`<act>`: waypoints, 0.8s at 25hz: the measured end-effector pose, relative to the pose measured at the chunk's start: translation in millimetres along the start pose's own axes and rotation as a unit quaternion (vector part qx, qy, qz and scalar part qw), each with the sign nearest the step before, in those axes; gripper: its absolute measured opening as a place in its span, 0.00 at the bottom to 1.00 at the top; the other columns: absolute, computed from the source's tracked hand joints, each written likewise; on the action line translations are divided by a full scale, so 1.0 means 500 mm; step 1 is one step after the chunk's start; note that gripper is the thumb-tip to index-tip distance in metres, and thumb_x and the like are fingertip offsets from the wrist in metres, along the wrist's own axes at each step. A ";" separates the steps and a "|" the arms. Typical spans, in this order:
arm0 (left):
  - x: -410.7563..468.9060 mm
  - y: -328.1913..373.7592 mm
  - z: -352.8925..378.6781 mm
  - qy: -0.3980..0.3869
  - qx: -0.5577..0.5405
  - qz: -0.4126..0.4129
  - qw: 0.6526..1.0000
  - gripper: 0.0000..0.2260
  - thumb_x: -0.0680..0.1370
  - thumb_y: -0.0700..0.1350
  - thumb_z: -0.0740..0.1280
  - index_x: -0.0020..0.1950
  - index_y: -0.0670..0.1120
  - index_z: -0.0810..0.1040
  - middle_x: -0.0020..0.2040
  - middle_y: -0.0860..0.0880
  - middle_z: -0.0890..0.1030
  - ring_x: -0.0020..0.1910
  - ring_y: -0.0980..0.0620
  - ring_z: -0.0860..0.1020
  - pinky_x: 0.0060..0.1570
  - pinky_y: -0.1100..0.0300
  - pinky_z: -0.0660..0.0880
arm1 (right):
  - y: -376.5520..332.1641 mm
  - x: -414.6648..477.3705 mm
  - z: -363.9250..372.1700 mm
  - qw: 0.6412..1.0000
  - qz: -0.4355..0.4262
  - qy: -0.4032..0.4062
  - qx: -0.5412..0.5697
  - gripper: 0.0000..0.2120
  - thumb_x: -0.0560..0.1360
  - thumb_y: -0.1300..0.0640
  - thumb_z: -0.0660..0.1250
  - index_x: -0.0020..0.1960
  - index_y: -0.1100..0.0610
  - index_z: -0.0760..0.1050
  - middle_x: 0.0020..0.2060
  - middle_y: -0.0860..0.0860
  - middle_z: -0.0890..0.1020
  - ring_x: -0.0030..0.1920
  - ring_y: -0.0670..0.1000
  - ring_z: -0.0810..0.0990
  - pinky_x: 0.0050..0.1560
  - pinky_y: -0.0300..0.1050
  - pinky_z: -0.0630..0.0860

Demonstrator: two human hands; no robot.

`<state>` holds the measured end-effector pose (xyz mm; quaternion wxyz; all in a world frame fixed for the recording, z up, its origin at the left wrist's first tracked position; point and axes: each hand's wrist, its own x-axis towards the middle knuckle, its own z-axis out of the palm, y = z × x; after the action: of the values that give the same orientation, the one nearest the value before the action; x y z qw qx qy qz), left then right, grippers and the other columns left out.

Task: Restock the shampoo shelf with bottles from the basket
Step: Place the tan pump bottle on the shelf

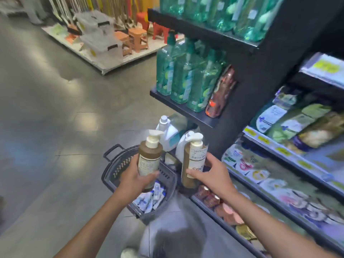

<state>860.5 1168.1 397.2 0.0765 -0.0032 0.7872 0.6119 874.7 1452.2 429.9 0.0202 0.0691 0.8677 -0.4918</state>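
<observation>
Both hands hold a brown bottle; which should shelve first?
Right, probably. The right hand grips the right bottle beside the black shelf unit; the left hand grips the left bottle over the basket.

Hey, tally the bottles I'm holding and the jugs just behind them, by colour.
Brown pump bottles: 2, one in the left hand, one in the right hand.
White jugs: 2.
Total: 4.

The right brown bottle (193,157) label reads "cne"; other print is blurred.
</observation>
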 end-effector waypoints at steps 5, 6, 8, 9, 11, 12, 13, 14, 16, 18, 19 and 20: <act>-0.018 0.170 0.148 -0.072 -0.015 0.067 0.995 0.29 0.71 0.45 0.81 0.68 0.50 0.74 0.58 0.49 0.85 0.57 0.48 0.84 0.62 0.43 0.80 | -0.002 -0.085 -0.202 0.995 -0.014 0.101 -0.008 0.36 0.57 0.33 0.80 0.64 0.39 0.78 0.53 0.32 0.84 0.54 0.35 0.82 0.57 0.44 0.78; -0.018 0.202 0.175 -0.082 -0.021 0.084 0.993 0.29 0.70 0.47 0.80 0.68 0.51 0.74 0.58 0.49 0.85 0.58 0.47 0.84 0.62 0.43 0.80 | -0.003 -0.099 -0.235 0.993 -0.015 0.118 -0.009 0.37 0.56 0.33 0.80 0.64 0.40 0.78 0.53 0.33 0.85 0.54 0.35 0.82 0.59 0.45 0.78; -0.018 0.261 0.227 -0.108 -0.023 0.113 0.987 0.27 0.70 0.47 0.79 0.67 0.53 0.74 0.58 0.52 0.86 0.58 0.51 0.84 0.63 0.47 0.80 | -0.006 -0.127 -0.298 0.990 -0.020 0.140 0.001 0.36 0.56 0.33 0.80 0.63 0.40 0.79 0.52 0.34 0.85 0.54 0.36 0.82 0.61 0.48 0.79; -0.017 0.291 0.252 -0.122 -0.022 0.126 0.984 0.27 0.72 0.45 0.81 0.67 0.53 0.74 0.58 0.53 0.86 0.57 0.53 0.84 0.62 0.49 0.80 | -0.009 -0.142 -0.330 0.989 -0.023 0.148 0.011 0.36 0.57 0.34 0.81 0.63 0.41 0.79 0.53 0.35 0.85 0.54 0.36 0.82 0.62 0.49 0.79; -0.014 0.351 0.296 -0.150 -0.021 0.153 0.977 0.26 0.74 0.41 0.80 0.68 0.53 0.74 0.58 0.54 0.86 0.57 0.56 0.84 0.61 0.54 0.81 | -0.018 -0.168 -0.386 0.984 -0.029 0.173 0.018 0.38 0.57 0.34 0.81 0.64 0.42 0.78 0.54 0.36 0.85 0.55 0.37 0.83 0.62 0.50 0.80; -0.011 0.381 0.316 -0.162 -0.022 0.172 0.971 0.26 0.75 0.41 0.79 0.68 0.53 0.74 0.58 0.55 0.86 0.57 0.57 0.84 0.59 0.58 0.81 | -0.024 -0.182 -0.412 0.981 -0.031 0.190 0.017 0.38 0.57 0.33 0.81 0.65 0.41 0.78 0.54 0.35 0.85 0.55 0.37 0.82 0.61 0.49 0.80; -0.006 0.408 0.332 -0.170 -0.025 0.188 0.967 0.26 0.75 0.40 0.79 0.68 0.53 0.74 0.58 0.55 0.86 0.57 0.57 0.84 0.56 0.63 0.81 | -0.031 -0.191 -0.433 0.978 -0.034 0.205 0.015 0.38 0.57 0.33 0.81 0.65 0.40 0.78 0.54 0.34 0.84 0.54 0.35 0.82 0.61 0.48 0.80; 0.000 0.434 0.344 -0.176 -0.030 0.202 0.963 0.26 0.74 0.40 0.79 0.68 0.52 0.74 0.58 0.55 0.86 0.58 0.57 0.83 0.54 0.66 0.80 | -0.038 -0.199 -0.450 0.975 -0.038 0.220 0.015 0.38 0.57 0.33 0.81 0.65 0.40 0.78 0.54 0.33 0.84 0.55 0.35 0.81 0.60 0.47 0.80; 0.008 0.491 0.370 -0.192 -0.036 0.234 0.953 0.27 0.73 0.43 0.80 0.68 0.51 0.74 0.59 0.54 0.85 0.58 0.56 0.84 0.52 0.67 0.79 | -0.052 -0.216 -0.489 0.966 -0.047 0.252 0.021 0.38 0.57 0.33 0.81 0.65 0.41 0.78 0.54 0.34 0.85 0.55 0.35 0.82 0.60 0.46 0.80; 0.021 0.544 0.392 -0.212 -0.035 0.270 0.939 0.27 0.72 0.48 0.81 0.67 0.52 0.74 0.59 0.54 0.85 0.58 0.56 0.84 0.55 0.64 0.79 | -0.071 -0.228 -0.527 0.957 -0.056 0.283 0.020 0.38 0.57 0.32 0.81 0.64 0.40 0.78 0.54 0.32 0.84 0.54 0.34 0.81 0.57 0.42 0.79; 0.028 0.568 0.401 -0.221 -0.034 0.284 0.932 0.27 0.71 0.49 0.80 0.67 0.53 0.74 0.59 0.55 0.85 0.58 0.56 0.83 0.55 0.64 0.79 | -0.082 -0.234 -0.544 0.953 -0.061 0.297 0.016 0.38 0.57 0.32 0.81 0.64 0.40 0.78 0.54 0.31 0.84 0.55 0.33 0.81 0.57 0.40 0.78; 0.035 0.590 0.409 -0.226 -0.033 0.297 0.927 0.27 0.70 0.51 0.79 0.66 0.53 0.74 0.59 0.56 0.85 0.58 0.57 0.83 0.54 0.65 0.78 | -0.093 -0.239 -0.560 0.948 -0.066 0.310 0.014 0.39 0.57 0.32 0.81 0.65 0.40 0.78 0.56 0.32 0.83 0.57 0.33 0.80 0.59 0.40 0.78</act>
<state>837.9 1440.6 630.1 0.0668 0.3666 0.6936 0.6165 995.5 1656.4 625.9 -0.2831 0.1609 0.8269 -0.4585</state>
